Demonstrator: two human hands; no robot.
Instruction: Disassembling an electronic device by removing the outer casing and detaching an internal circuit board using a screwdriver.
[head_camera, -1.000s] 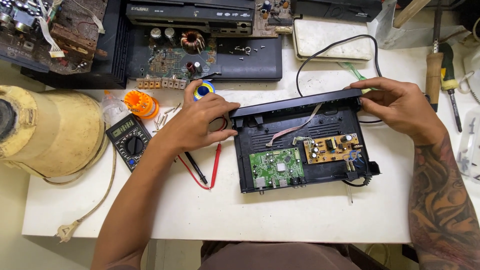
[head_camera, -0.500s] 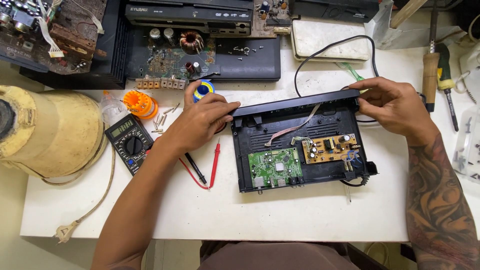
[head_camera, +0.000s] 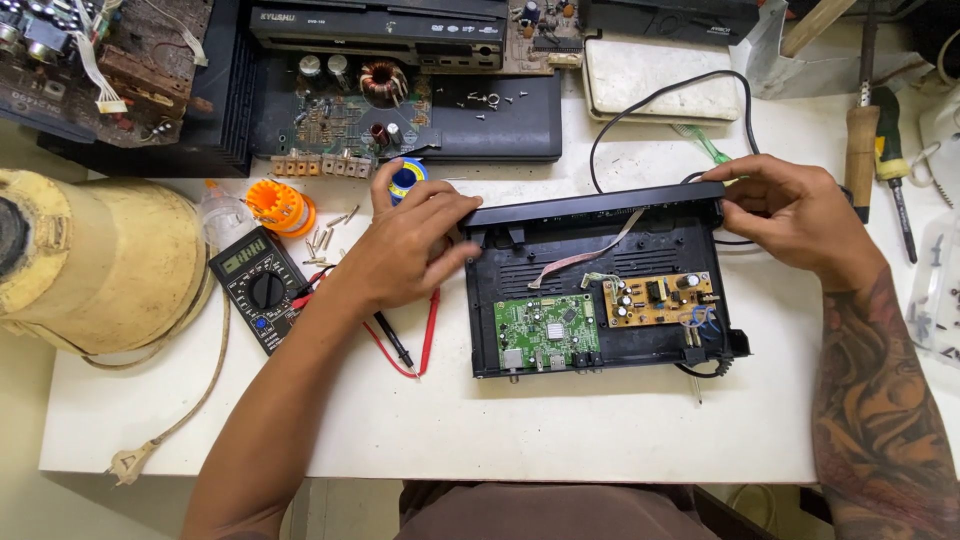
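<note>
Change: little has shifted since a second ago; both hands stay at the far corners of the black case, and the left thumb has slid a touch along its edge.
Far left: a yellowed, drum-shaped appliance (head_camera: 95, 260) lies on the bench (head_camera: 560, 425), its cord trailing to a plug near the front edge.
Meter: a black multimeter (head_camera: 262, 288) sits beside it, its red and black probes (head_camera: 405, 340) running under the left forearm.
Small parts: an orange spool (head_camera: 280, 207) and loose screws lie just behind the meter.
Left hand: the left hand (head_camera: 405, 250) rests on the case's far left corner, fingers (head_camera: 450, 208) curled over the rim and gripping it.
Case: the open black case (head_camera: 605, 285) lies flat mid-bench, holding a green circuit board (head_camera: 547, 333) on the left and a tan circuit board (head_camera: 658, 298) on the right, with a flat ribbon cable above them.
Right hand: the right hand (head_camera: 790, 215) pinches the far right corner, fingers closed on the rim.
Far right: a wooden-handled tool (head_camera: 860, 150) and a screwdriver (head_camera: 893, 165) lie near the bench edge.
</note>
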